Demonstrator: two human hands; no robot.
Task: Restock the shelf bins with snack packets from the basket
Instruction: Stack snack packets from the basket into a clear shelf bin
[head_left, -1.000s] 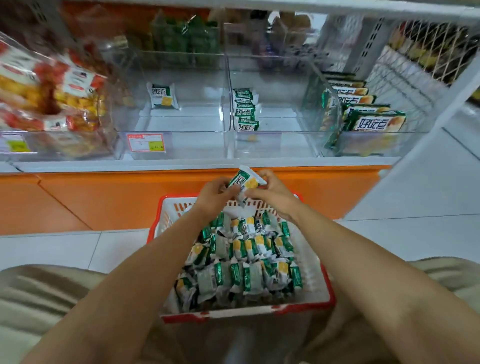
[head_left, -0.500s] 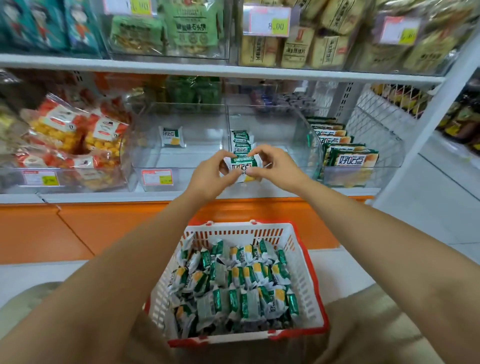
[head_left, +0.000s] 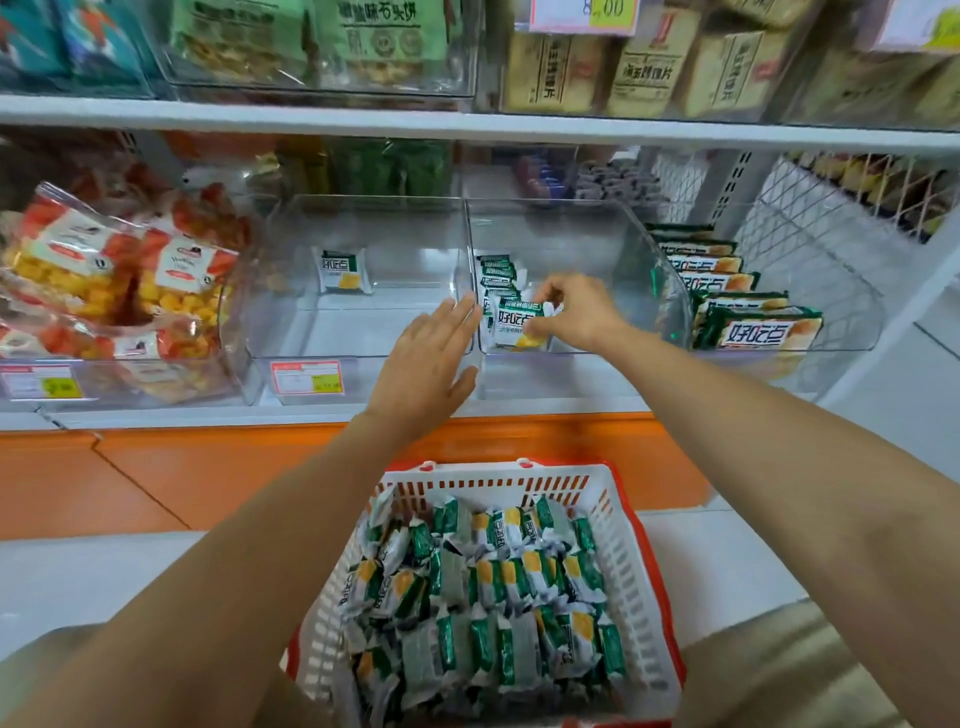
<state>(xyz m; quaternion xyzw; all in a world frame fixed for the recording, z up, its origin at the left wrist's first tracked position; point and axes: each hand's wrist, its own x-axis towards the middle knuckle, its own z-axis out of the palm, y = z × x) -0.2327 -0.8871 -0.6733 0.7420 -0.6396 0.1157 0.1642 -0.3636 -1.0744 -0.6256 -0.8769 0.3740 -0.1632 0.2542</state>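
Head: right hand (head_left: 582, 312) pinches packet (head_left: 519, 326) inside bin (head_left: 641, 254); basket (head_left: 493, 479) packet-filled.

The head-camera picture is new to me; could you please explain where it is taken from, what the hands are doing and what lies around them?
There is no machine here: a person wears a camera on the head, so you look forward and down along their arms. The right hand pinches a green-and-white snack packet inside a clear shelf bin, beside a row of like packets. The left hand is open, fingers straight, by the bin's front. Below, a white basket with red trim holds many more packets. The neighbouring bin holds one packet.
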